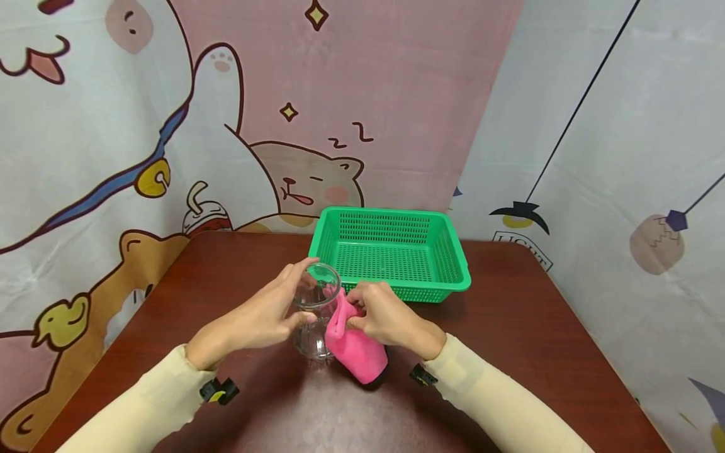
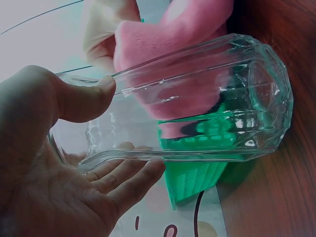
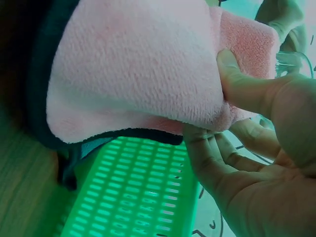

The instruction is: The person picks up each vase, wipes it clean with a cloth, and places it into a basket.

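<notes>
A clear glass jar point(image 1: 310, 336) with faceted sides stands at the middle of the table, in front of the basket. My left hand point(image 1: 257, 318) grips it near the rim, thumb on the near side and fingers round the far side, as the left wrist view shows on the glass jar point(image 2: 197, 98). My right hand point(image 1: 391, 318) pinches a folded pink cloth point(image 1: 359, 352) with a dark edge, held against or close beside the jar's right side. In the right wrist view, the thumb presses on the fluffy cloth point(image 3: 138, 64) with fingers beneath it.
A green plastic basket point(image 1: 447, 283) with slotted walls stands behind the hands at the back of the dark red-brown table point(image 1: 527, 352). A cartoon-printed curtain point(image 1: 408, 94) hangs behind the table and along its sides.
</notes>
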The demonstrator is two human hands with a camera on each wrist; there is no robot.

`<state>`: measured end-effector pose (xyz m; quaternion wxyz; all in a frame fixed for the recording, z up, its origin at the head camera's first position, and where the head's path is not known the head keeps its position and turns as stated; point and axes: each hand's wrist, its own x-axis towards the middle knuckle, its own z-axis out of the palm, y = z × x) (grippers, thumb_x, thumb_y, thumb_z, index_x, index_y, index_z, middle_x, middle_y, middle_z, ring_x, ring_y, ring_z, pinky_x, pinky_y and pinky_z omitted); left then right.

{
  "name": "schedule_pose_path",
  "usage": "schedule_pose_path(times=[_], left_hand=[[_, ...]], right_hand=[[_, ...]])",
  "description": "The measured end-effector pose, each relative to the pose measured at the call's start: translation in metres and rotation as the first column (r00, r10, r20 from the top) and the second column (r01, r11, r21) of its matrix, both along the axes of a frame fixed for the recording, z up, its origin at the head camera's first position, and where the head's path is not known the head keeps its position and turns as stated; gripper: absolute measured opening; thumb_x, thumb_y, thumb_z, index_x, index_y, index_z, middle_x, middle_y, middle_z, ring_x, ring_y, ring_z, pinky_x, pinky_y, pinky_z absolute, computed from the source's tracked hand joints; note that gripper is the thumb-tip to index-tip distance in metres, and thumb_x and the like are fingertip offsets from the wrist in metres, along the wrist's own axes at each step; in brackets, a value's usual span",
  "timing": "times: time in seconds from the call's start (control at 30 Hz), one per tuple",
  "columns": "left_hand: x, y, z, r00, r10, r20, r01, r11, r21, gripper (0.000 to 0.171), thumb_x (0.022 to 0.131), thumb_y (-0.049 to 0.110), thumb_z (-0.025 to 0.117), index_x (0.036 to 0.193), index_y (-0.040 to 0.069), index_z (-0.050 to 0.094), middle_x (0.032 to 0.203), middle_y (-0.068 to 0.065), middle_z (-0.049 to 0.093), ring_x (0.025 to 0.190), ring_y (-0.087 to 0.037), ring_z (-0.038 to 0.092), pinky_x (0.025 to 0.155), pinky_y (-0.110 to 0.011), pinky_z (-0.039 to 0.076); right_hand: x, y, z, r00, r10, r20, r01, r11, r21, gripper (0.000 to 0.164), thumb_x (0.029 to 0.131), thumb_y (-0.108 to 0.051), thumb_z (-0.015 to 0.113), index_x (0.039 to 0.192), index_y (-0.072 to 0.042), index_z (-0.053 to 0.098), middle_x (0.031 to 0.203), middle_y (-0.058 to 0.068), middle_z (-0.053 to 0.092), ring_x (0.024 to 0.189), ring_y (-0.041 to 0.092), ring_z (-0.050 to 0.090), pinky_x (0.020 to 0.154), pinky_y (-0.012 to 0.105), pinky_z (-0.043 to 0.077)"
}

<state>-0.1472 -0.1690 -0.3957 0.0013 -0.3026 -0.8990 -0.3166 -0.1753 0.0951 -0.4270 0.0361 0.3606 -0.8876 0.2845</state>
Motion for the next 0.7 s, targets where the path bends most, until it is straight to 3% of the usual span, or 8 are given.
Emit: schedule_pose_path(times=[0.17,0.37,0.7], left_hand=[[0.001,0.0,0.001,1.0,0.0,-0.008,0.0,1.0,0.004,0.103,0.093,0.02,0.085,0.169,0.019,0.017,0.139,-0.012,0.056,0.126,-0.025,0.067,0.109,-0.049,0.054],[0.0,0.0,0.001,1.0,0.005,-0.015,-0.005,1.0,0.001,0.102,0.093,0.02,0.084,0.17,0.019,0.016,0.139,-0.011,0.056,0.126,-0.023,0.067,0.108,-0.049,0.055],[0.001,0.0,0.001,1.0,-0.001,-0.015,0.001,1.0,0.005,0.101,0.094,0.02,0.083,0.17,0.02,0.016,0.139,-0.012,0.056,0.127,-0.022,0.066,0.11,-0.048,0.054]], right_hand=[[-0.003,0.001,-0.007,0.999,0.011,0.045,-0.012,0.999,0.032,0.015,0.087,-0.008,0.088,0.09,-0.02,0.079,0.076,-0.009,0.065,0.071,0.005,0.055,0.057,0.019,0.043],[-0.007,0.002,-0.014,0.997,0.035,0.074,-0.041,0.996,0.077,0.018,0.087,-0.007,0.086,0.083,-0.02,0.074,0.064,-0.011,0.048,0.062,-0.001,0.04,0.053,0.018,0.031],[-0.01,0.004,-0.03,0.994,0.074,0.086,-0.086,0.987,0.138,0.028,0.082,0.003,0.078,0.067,-0.013,0.061,0.059,-0.013,0.038,0.054,-0.003,0.034,0.049,0.017,0.028]])
